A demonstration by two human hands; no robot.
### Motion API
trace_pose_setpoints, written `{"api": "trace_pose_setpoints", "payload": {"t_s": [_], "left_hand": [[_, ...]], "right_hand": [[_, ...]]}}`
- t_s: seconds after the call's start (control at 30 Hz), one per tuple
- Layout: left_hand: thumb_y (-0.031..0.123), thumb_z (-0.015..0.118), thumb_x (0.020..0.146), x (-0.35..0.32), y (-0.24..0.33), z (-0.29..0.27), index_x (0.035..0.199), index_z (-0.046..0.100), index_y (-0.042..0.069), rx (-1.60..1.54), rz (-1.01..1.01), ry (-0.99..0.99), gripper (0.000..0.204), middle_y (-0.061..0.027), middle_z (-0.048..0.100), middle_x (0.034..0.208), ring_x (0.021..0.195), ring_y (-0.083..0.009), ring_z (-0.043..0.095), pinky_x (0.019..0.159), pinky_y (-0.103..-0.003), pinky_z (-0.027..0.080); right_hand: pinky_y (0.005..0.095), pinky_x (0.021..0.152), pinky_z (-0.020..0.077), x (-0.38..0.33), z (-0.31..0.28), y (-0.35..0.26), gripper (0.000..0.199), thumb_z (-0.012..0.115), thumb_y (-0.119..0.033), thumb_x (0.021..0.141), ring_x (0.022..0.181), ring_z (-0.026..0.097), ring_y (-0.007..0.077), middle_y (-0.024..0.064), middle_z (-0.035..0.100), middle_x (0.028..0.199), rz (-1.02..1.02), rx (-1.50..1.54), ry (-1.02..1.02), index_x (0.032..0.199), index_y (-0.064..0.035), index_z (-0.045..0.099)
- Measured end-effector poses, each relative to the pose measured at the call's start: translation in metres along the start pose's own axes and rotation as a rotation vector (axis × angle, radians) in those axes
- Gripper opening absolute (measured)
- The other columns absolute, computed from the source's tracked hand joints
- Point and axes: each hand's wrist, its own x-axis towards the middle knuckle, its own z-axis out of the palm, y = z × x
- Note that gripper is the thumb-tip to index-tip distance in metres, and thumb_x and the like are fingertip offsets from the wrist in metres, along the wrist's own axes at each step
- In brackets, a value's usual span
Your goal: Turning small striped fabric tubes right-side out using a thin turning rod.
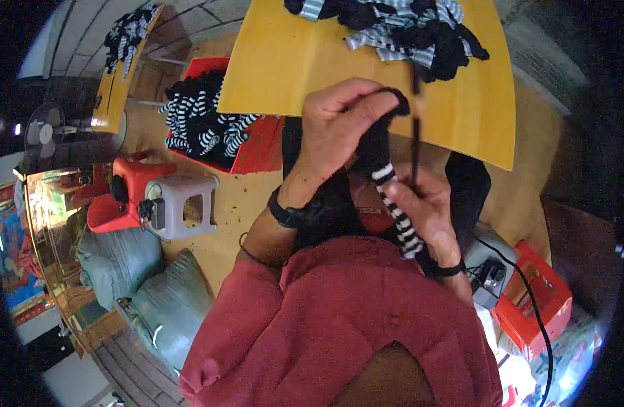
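My left hand is closed over the black end of a striped sock, fingers curled round the cuff and thumb on top, held up above my lap and just short of the near edge of the surface. My right hand sits lower and nearer my chest, pinching the black-and-white banded part of the same sock between thumb and fingers. The sock runs taut between the two hands; I judge the pull is what keeps it straight enough to look over or turn. A thin dark strand hangs just beyond my right hand; what it belongs to I cannot tell.

Past my left hand, at the far side of the surface, lies a heap of similar striped and black pieces, within a forward reach. To the left of my left hand, lower down, a red crate holds more of them, probably a separate batch. Further left stand a grey stool and two grey-green sacks on the floor. Right of my right hand, down low, an orange box with a black cable across it.
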Motion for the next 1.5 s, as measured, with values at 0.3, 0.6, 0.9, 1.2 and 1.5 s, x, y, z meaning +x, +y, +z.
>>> {"api": "trace_pose_setpoints", "payload": {"t_s": [0.3, 0.6, 0.9, 1.2, 1.5], "left_hand": [[0.012, 0.064, 0.083, -0.012, -0.019, -0.047, 0.085, 0.064, -0.002, 0.015, -0.081, 0.211, 0.013, 0.0021, 0.060, 0.070, 0.064, -0.0029, 0.051, 0.056, -0.017, 0.040], [0.008, 0.065, 0.082, -0.073, -0.009, -0.136, 0.090, 0.065, -0.001, -0.009, -0.190, 0.586, 0.012, -0.0015, 0.064, 0.081, 0.071, -0.0060, 0.057, 0.065, -0.020, 0.046], [0.015, 0.062, 0.085, -0.069, 0.015, -0.275, 0.093, 0.058, 0.002, 0.255, 0.168, 1.321, 0.016, -0.0022, 0.060, 0.080, 0.067, -0.0102, 0.055, 0.058, -0.022, 0.045], [0.005, 0.065, 0.081, -0.035, -0.038, -0.219, 0.096, 0.064, -0.001, 0.409, -0.014, 0.738, 0.016, -0.0055, 0.065, 0.091, 0.084, -0.0114, 0.058, 0.078, -0.024, 0.045], [0.003, 0.064, 0.079, 0.051, -0.082, -0.037, 0.093, 0.064, 0.000, 0.375, 0.137, 0.257, 0.014, -0.0047, 0.065, 0.092, 0.086, -0.0116, 0.059, 0.077, -0.023, 0.045]], "right_hand": [[0.0221, 0.070, 0.0447, -0.021, 0.015, 0.006, 0.019, 0.060, 0.003, 0.077, 0.078, 0.055, 0.0062, 0.0011, 0.063, 0.085, 0.225, -0.056, -0.084, 0.095, -0.0021, 0.060], [0.0195, 0.054, 0.0388, -0.003, 0.056, 0.022, 0.008, 0.054, -0.007, 0.087, 0.062, 0.050, 0.0056, 0.0003, 0.057, 0.073, 0.271, 0.058, 0.035, 0.094, -0.0037, 0.057], [0.0175, 0.043, 0.0281, 0.016, 0.044, 0.028, 0.015, 0.054, -0.016, 0.090, 0.049, 0.044, 0.0034, 0.0004, 0.057, 0.062, 0.157, -0.018, 0.251, 0.089, -0.0032, 0.061], [0.0276, 0.053, 0.0419, 0.018, -0.006, 0.015, 0.021, 0.055, -0.022, 0.090, 0.061, 0.055, 0.0133, 0.0055, 0.059, 0.068, 0.002, -0.523, 0.551, 0.093, -0.0017, 0.061], [0.0378, 0.062, 0.0474, 0.049, -0.064, 0.009, 0.014, 0.062, -0.013, 0.078, 0.072, 0.059, 0.0311, 0.0137, 0.061, 0.077, -0.394, -1.199, 0.652, 0.089, -0.0044, 0.065]]}}
